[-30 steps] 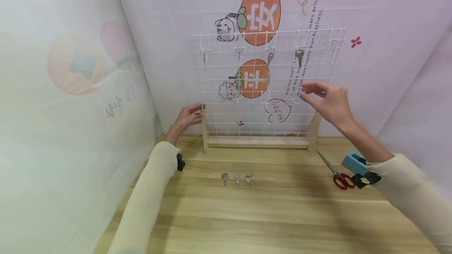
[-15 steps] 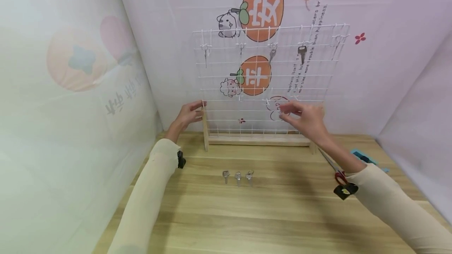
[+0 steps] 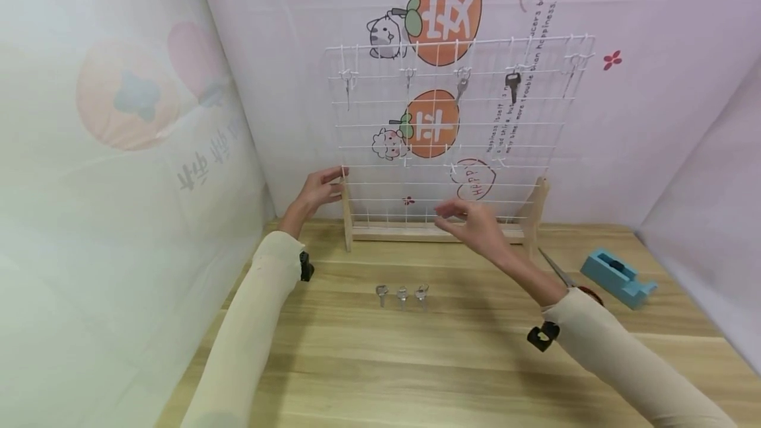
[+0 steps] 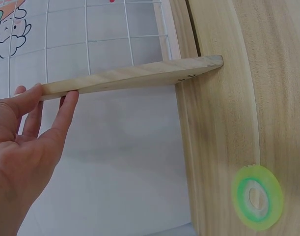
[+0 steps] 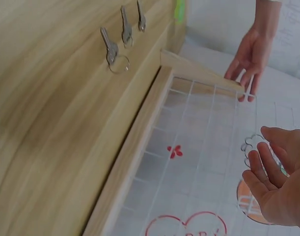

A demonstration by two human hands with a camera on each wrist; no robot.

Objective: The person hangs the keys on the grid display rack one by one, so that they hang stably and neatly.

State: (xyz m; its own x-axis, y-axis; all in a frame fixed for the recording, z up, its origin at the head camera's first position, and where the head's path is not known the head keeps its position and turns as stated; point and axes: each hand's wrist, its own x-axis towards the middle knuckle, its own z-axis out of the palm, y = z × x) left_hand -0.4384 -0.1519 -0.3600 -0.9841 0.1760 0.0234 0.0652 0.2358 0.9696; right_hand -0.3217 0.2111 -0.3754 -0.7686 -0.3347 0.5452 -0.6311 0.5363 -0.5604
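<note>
A white wire grid rack with a wooden stand is upright at the back of the table. My left hand grips the rack's left wooden side piece, thumb on one side and fingers on the other. My right hand hovers in front of the lower grid, fingers loosely bent and holding nothing. Along the upper row of hooks hang several keys, among them a dark-headed key and a silver key. Three keys lie in a row on the table: a left key, a middle key and a right key with a ring.
At the right stand a blue tape dispenser and red-handled scissors, partly hidden by my right forearm. A green tape roll lies left of the rack. White printed cloth encloses the table behind and at the sides.
My right hand has moved left and down from the right part of the grid toward the table keys. The left hand keeps its grip. The view has tilted slightly downward.
</note>
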